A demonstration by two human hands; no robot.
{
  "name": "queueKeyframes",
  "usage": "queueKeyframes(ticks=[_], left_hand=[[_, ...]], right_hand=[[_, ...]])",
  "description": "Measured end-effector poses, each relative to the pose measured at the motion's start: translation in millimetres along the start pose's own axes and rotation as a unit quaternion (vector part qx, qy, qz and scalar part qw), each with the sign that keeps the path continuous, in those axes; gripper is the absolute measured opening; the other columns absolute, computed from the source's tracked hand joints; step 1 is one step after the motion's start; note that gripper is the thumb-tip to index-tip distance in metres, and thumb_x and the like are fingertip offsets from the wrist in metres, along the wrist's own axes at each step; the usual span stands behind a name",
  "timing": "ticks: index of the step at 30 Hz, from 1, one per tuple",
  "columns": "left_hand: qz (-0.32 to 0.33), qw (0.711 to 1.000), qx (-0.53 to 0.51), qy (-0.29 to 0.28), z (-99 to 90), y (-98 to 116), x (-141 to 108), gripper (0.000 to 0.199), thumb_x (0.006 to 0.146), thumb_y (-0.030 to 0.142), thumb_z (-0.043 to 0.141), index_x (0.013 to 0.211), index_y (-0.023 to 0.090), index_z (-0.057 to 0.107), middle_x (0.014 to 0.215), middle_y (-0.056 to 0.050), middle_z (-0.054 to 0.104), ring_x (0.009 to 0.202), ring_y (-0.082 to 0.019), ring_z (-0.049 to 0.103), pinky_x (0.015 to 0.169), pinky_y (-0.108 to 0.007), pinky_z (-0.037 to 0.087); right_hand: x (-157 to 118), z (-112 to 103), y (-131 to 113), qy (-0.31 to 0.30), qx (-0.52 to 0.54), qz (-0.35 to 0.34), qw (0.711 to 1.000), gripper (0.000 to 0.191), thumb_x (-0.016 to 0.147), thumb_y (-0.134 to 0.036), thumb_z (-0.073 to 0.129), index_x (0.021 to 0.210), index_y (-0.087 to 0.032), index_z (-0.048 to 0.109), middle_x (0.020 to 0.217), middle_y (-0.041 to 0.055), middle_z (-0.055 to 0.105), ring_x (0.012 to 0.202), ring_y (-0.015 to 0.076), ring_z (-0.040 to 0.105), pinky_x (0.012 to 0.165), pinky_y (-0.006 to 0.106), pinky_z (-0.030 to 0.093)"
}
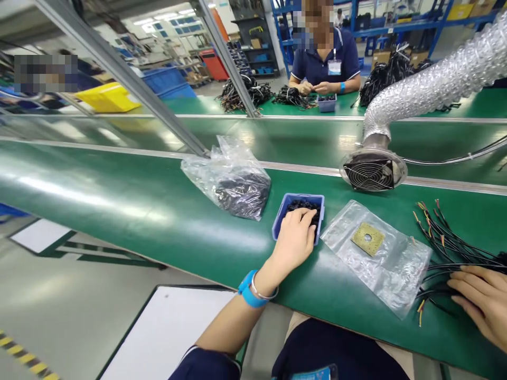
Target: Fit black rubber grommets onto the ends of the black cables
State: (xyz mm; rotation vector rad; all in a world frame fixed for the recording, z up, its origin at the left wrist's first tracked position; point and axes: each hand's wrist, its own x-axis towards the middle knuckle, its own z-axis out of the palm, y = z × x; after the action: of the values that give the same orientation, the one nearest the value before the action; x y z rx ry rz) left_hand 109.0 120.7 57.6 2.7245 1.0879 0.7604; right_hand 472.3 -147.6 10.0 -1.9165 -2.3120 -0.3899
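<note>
My left hand [295,235] reaches into a small blue bin [280,228] of small black parts [303,204]. Its index finger and thumb are apart, and the other fingertips are hidden among the parts. At the right edge, my right hand [481,298] lies with fingers stretched over a bundle of black cables [459,250]. Their stripped ends show red, yellow and white wires. Between the hands, a flat clear plastic bag [396,269] lies on the green bench [222,248], with a square yellowish plate [367,239] with a round hole on it.
A clear bag of black parts [243,192] stands left of the bin. Behind the flat bag, a fan [368,175] hangs on a silver duct hose [420,84]. A metal post [158,111] slants at left. Across the bench, a co-worker [327,63] handles something beside cable bundles.
</note>
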Motion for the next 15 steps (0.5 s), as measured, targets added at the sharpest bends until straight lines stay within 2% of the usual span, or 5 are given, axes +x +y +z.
queueKeyframes(ticks=[3, 5, 8, 12, 15], left_hand=[[0.019, 0.999, -0.002, -0.036, 8.2, -15.1, 9.5, 0.025, 0.092, 0.018, 0.048, 0.104, 0.015, 0.070, 0.108, -0.012, 0.065, 0.104, -0.027, 0.058, 0.093, -0.046, 0.049], [0.040, 0.999, -0.006, -0.027, 9.9, -22.0, 9.7, 0.025, 0.095, 0.021, 0.047, 0.099, 0.016, 0.071, 0.104, -0.011, 0.067, 0.101, -0.026, 0.060, 0.093, -0.044, 0.050], [0.070, 0.997, -0.009, -0.034, 8.5, -32.3, 7.9, 0.028, 0.096, 0.028, 0.047, 0.103, 0.017, 0.071, 0.110, -0.012, 0.068, 0.105, -0.028, 0.061, 0.094, -0.047, 0.050], [0.086, 0.996, -0.015, -0.034, 6.7, -40.5, 7.9, 0.028, 0.095, 0.032, 0.049, 0.104, 0.018, 0.072, 0.112, -0.012, 0.069, 0.106, -0.029, 0.061, 0.095, -0.048, 0.050], [0.070, 0.997, -0.008, -0.013, 7.5, -41.5, 9.9, 0.026, 0.094, 0.031, 0.049, 0.096, 0.020, 0.073, 0.105, -0.010, 0.071, 0.101, -0.027, 0.064, 0.092, -0.046, 0.052]], right_hand=[[16.7, -7.6, -1.9, 0.008, -0.017, -0.004, 1.000, 0.015, 0.089, -0.025, 0.053, 0.098, -0.027, 0.066, 0.104, 0.0091, 0.070, 0.103, 0.0267, 0.061, 0.086, 0.046, 0.043], [32.2, -14.8, -0.9, -0.008, -0.036, 0.028, 0.999, 0.017, 0.090, -0.019, 0.049, 0.097, -0.021, 0.064, 0.101, 0.0086, 0.069, 0.103, 0.0268, 0.059, 0.087, 0.044, 0.042], [52.6, -20.1, 7.4, -0.015, -0.102, 0.099, 0.990, 0.017, 0.089, -0.011, 0.047, 0.091, -0.016, 0.063, 0.097, 0.0095, 0.068, 0.098, 0.0265, 0.058, 0.083, 0.039, 0.040], [66.3, -18.2, 19.1, -0.018, -0.146, 0.169, 0.975, 0.016, 0.088, -0.010, 0.047, 0.084, -0.013, 0.063, 0.082, 0.0097, 0.066, 0.082, 0.0243, 0.056, 0.074, 0.035, 0.036], [69.3, -17.4, 18.5, 0.002, -0.140, 0.185, 0.973, 0.015, 0.090, -0.013, 0.049, 0.088, -0.014, 0.064, 0.082, 0.0081, 0.066, 0.083, 0.0234, 0.055, 0.074, 0.034, 0.034]])
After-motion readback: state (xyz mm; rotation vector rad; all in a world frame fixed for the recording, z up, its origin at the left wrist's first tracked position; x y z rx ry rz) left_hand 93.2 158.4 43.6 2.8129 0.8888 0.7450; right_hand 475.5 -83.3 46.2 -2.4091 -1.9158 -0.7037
